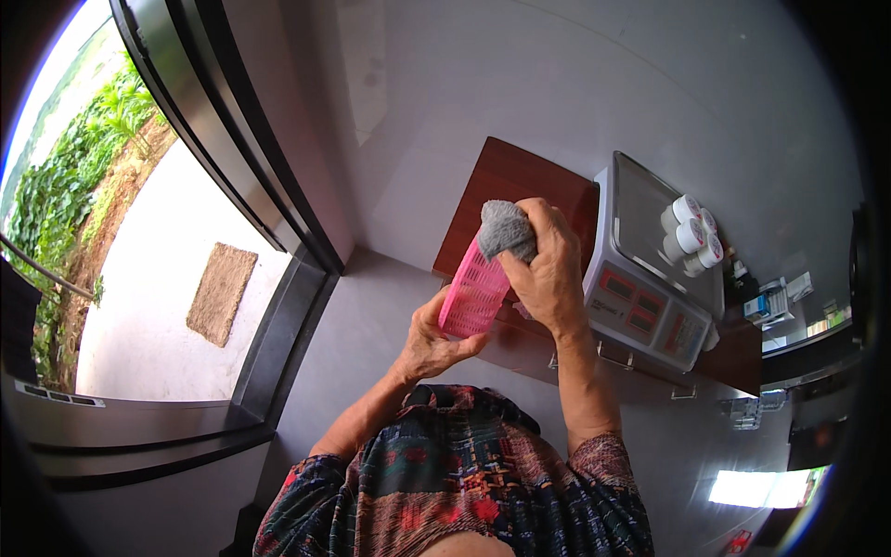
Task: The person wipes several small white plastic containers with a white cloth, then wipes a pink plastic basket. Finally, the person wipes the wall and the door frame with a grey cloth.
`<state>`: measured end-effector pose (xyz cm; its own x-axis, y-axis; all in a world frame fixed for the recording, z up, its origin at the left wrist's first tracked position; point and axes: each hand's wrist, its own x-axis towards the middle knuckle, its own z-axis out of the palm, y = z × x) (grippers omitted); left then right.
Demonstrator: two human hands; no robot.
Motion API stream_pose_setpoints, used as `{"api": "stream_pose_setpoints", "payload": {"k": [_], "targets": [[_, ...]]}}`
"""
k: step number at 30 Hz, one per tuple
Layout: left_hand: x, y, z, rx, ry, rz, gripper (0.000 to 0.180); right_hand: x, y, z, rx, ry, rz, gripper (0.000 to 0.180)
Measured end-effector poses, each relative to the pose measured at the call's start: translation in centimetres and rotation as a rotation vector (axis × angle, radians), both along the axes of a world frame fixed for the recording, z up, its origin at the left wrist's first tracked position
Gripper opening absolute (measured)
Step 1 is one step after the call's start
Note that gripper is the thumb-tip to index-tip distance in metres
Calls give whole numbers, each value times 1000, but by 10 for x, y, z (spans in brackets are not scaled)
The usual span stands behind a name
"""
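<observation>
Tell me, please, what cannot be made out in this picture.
In the head view:
Left hand: some fingertips, hidden behind the pink basket.
Gray cloth: its right side, covered by the right hand.
White jars: contents, hidden by lids.
Plants: cut off by the left rim.

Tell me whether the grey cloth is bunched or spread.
Bunched: the grey cloth forms a compact wad in the right hand, by the pink basket.
</observation>
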<state>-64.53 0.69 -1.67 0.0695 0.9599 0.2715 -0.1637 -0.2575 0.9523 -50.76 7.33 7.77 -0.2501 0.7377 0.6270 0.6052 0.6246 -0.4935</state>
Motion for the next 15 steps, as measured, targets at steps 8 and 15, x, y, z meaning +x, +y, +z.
{"api": "stream_pose_setpoints", "payload": {"k": [8, 15], "targets": [[-13, -4, -43, 6, -52, -52, 37, -26, -46, -27, 428, -280, 180, 39], [-22, -5, -23, -11, 14, -73, 28, -2, 3, -13, -191, 230, 88, 27]]}}
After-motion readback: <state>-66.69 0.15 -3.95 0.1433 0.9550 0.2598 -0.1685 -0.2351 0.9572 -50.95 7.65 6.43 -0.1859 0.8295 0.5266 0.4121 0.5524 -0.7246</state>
